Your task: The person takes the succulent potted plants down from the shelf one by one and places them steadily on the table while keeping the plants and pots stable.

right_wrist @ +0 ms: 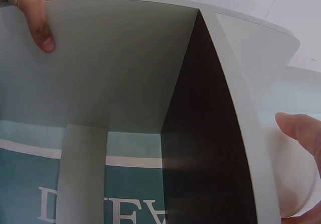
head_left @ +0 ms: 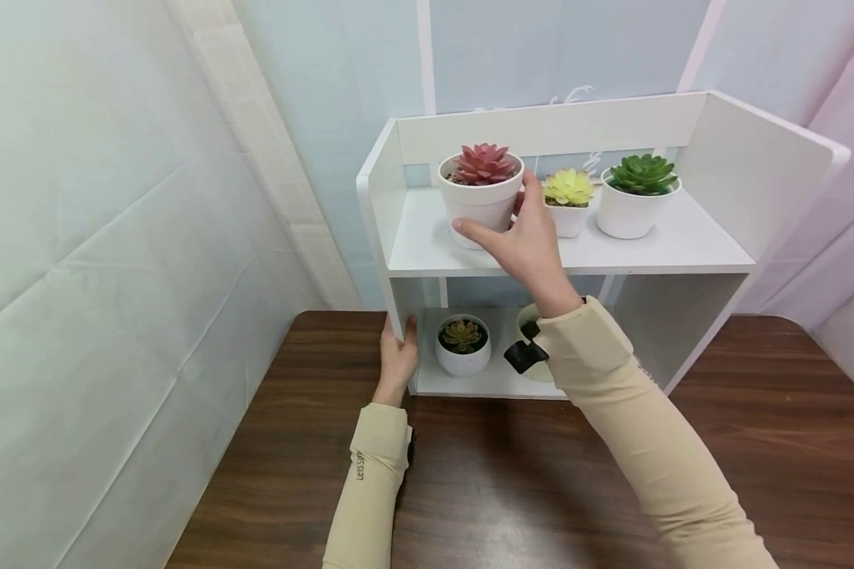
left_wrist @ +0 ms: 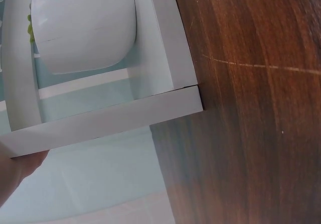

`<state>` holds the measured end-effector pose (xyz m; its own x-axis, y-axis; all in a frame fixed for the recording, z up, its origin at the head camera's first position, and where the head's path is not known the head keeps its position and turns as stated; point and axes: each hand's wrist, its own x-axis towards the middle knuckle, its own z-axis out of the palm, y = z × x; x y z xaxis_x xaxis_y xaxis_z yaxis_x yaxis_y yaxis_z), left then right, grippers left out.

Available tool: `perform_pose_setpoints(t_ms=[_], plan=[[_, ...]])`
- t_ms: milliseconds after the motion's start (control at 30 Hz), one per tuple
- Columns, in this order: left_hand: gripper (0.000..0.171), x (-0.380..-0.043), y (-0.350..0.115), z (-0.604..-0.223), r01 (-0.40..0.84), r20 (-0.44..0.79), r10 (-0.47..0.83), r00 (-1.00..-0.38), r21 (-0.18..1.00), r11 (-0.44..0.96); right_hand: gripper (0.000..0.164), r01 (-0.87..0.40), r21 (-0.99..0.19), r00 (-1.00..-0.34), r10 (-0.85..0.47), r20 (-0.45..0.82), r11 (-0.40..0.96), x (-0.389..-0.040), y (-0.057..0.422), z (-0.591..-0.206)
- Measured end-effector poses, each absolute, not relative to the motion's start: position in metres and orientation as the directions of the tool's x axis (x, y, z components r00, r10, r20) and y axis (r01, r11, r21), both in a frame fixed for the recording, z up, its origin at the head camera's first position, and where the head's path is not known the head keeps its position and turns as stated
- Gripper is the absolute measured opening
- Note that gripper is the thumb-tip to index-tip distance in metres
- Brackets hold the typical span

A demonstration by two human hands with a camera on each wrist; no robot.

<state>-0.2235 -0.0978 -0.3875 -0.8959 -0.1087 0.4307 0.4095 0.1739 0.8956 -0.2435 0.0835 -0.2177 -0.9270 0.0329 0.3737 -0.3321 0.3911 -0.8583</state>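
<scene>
My right hand grips a round white pot with a red succulent, thumb in front and fingers round its right side. The pot is at the left part of the shelf unit's upper board; whether its base touches the board I cannot tell. My left hand holds the front edge of the unit's left side panel, low down. In the right wrist view its thumb lies against the panel's inner face. Beside it, a white bowl-shaped pot with a brownish-green succulent stands on the lower board.
To the right on the upper board are a yellow succulent in a small white pot and a green succulent in a white pot. My right sleeve partly hides a cream pot below. The unit stands on a brown wooden table.
</scene>
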Motion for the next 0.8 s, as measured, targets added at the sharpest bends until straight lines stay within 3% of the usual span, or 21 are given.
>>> perform_pose_setpoints(t_ms=[800], plan=[[0.043, -0.2221, -0.0966, -0.386, 0.402, 0.426, -0.121, -0.897, 0.898, 0.181, 0.094, -0.311, -0.859, -0.926, 0.072, 0.37, 0.406, -0.2465, 0.0834, -0.2211]])
